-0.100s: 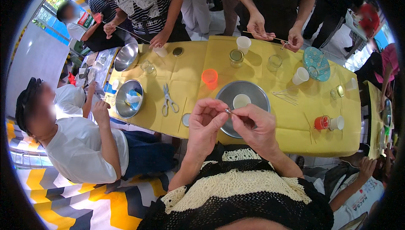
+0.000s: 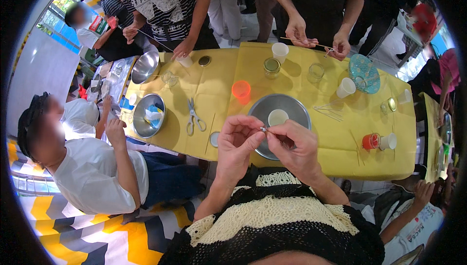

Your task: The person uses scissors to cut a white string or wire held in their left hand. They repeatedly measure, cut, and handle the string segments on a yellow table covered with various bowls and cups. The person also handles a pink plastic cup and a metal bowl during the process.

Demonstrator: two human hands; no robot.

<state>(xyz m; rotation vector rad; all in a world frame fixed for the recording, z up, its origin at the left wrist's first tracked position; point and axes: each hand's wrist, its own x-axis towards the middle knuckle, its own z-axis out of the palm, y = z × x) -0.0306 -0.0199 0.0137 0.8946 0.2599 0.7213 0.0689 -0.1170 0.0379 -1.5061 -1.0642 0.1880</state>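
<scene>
Both my hands meet over the near edge of a steel bowl (image 2: 297, 108). My left hand (image 2: 237, 143) pinches a tiny silvery metal piece (image 2: 263, 129) between thumb and forefinger. From the other side, my right hand (image 2: 296, 143) grips the same piece between its fingertips. The piece is too small to tell its exact kind. Just beyond my fingers, a white paper cup (image 2: 278, 117) stands inside the bowl. My fingers hide part of the cup and the bowl's near side.
Scissors (image 2: 193, 117) and a second steel bowl (image 2: 149, 115) lie left on the yellow-covered table (image 2: 219, 85). An orange cup (image 2: 241, 90), glass jar (image 2: 272, 67) and thin sticks (image 2: 330, 112) stand or lie around. A person in white (image 2: 92, 167) is at my left; others stand across.
</scene>
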